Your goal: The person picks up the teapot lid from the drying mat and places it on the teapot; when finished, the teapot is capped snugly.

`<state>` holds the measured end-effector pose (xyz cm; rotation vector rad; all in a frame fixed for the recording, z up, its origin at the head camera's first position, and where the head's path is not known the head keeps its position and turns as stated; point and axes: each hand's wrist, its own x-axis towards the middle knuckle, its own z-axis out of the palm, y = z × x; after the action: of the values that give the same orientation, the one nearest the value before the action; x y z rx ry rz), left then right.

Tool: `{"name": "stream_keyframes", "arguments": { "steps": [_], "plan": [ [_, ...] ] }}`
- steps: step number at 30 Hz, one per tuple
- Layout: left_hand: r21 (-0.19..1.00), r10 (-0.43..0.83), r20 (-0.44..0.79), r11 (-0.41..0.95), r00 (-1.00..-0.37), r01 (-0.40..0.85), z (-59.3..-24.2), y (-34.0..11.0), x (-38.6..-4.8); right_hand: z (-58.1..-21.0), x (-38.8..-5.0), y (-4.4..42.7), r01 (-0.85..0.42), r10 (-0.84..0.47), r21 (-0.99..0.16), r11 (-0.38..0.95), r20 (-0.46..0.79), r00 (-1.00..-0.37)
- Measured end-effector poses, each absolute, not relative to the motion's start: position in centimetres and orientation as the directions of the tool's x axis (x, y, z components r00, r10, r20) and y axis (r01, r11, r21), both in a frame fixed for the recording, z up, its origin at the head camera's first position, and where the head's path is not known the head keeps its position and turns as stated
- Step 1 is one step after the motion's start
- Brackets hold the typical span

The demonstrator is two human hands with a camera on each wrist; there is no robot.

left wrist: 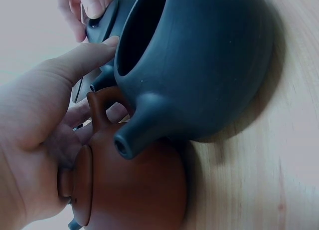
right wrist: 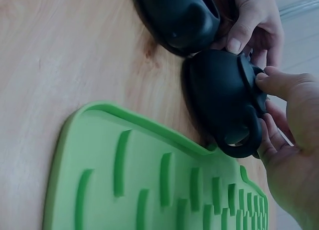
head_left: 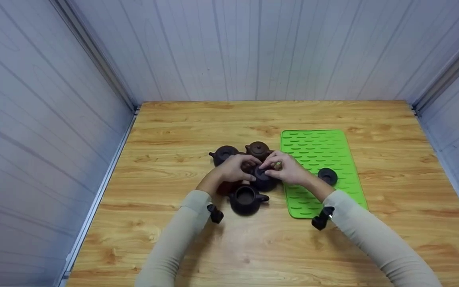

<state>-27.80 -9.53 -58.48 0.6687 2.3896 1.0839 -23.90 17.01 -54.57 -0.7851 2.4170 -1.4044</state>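
A black teapot (head_left: 267,185) stands among several others, with a dark lid (head_left: 259,173) on its top. My right hand (head_left: 291,170) pinches the lid's knob between thumb and fingers, as the right wrist view shows. My left hand (head_left: 232,169) holds the same teapot on its spout side, the thumb at the rim. Under the left palm is a reddish-brown teapot (left wrist: 134,185) with its lid on. Nearer me stands a lidless black teapot (head_left: 245,209), its spout pointing left in the head view.
A green ridged mat (head_left: 313,147) lies to the right, bearing a round black lid (head_left: 327,176). Behind the hands are a small brown lidded teapot (head_left: 257,149) and another dark teapot (head_left: 222,154). Panel walls (head_left: 237,52) border the wooden table (head_left: 153,167).
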Motion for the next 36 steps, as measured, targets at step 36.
{"name": "stream_keyframes", "arguments": {
  "steps": [36],
  "plan": [
    [0.732,0.472,0.001,0.600,-0.882,0.322,-52.2,-10.6,-22.6,-54.1,-22.7,17.3,-0.292,-0.521,-0.879,0.377,0.059,-0.851]
  ]
}}
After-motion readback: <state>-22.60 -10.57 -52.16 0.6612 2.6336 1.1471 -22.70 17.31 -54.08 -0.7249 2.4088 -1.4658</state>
